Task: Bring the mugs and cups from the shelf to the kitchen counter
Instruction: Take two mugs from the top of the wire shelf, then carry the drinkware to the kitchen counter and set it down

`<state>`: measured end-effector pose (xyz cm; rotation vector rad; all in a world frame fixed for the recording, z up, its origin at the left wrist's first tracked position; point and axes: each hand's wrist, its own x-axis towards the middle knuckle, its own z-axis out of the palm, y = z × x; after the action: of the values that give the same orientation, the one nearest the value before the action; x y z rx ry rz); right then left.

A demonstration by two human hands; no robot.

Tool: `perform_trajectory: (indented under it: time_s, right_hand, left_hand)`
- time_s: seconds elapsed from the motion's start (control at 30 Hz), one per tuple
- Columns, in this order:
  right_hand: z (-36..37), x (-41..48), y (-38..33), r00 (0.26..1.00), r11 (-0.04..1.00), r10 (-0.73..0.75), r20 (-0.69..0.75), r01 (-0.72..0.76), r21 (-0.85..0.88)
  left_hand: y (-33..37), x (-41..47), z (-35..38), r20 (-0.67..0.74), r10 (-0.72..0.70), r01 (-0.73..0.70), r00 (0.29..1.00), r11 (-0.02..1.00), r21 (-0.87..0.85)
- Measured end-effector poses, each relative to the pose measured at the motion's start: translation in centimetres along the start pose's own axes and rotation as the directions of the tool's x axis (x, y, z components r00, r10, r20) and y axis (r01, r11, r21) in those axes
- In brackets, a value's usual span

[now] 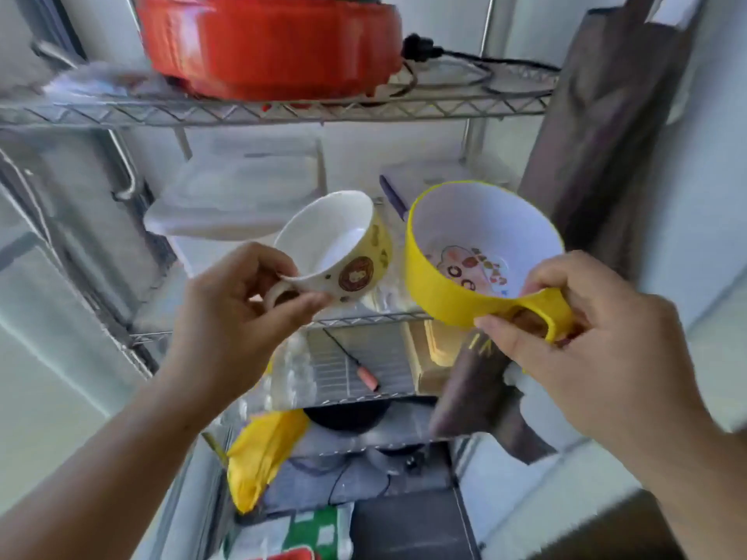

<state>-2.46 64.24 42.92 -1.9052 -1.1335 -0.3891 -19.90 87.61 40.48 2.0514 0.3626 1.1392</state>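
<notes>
My left hand point(238, 305) grips the handle of a white and yellow mug point(343, 244) printed with a brown round picture, and the mug tilts toward me. A larger yellow cup point(440, 276) with a white inside and cartoon drawings on its bottom hangs from my right hand point(586, 329), whose fingers pinch its yellow handle. Both are held in the air in front of the middle level of a wire shelf point(364, 319), side by side and a little apart.
A red round appliance point(266, 42) with a black cord sits on the top wire level. Clear plastic containers point(242, 187) stand behind the mugs. A brown cloth bag point(606, 127) hangs on the right. Lower levels hold a yellow bag point(258, 450) and dark items.
</notes>
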Motion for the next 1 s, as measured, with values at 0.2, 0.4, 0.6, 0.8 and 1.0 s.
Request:
perform_trajectory:
  time_s: [0.2,0.4,0.6,0.8,1.0]
  right_hand:
    - [-1.4,-8.5,3.1,0.978,0.974,0.208,-0.006,-0.207,-0.093]
    - [-4.5,-15.2,5.2,0.916,0.910,0.389,-0.096,-0.398,-0.114]
    - [-9.8,-21.7,5.8,0.790,0.776,0.557,-0.257,-0.605,-0.179]
    - [-15.4,-28.1,7.3,0.564,0.559,0.713,-0.416,-0.816,-0.149]
    - [-21.0,-33.9,10.0,0.390,0.383,0.746,-0.541,-0.914,-0.131]
  left_hand:
    - [-1.7,-4.2,5.6,0.254,-0.054,0.022,0.966,0.992,0.127]
    - [-1.8,-7.0,12.5,0.480,-0.054,0.027,0.876,0.998,0.063]
    - [1.4,-10.5,20.4,0.721,0.079,-0.038,0.688,0.997,-0.073]
    - [6.5,-14.3,29.5,0.858,0.183,-0.037,0.479,0.981,-0.188]
    - [11.4,-17.9,39.5,0.924,0.245,-0.085,0.295,0.970,-0.230]
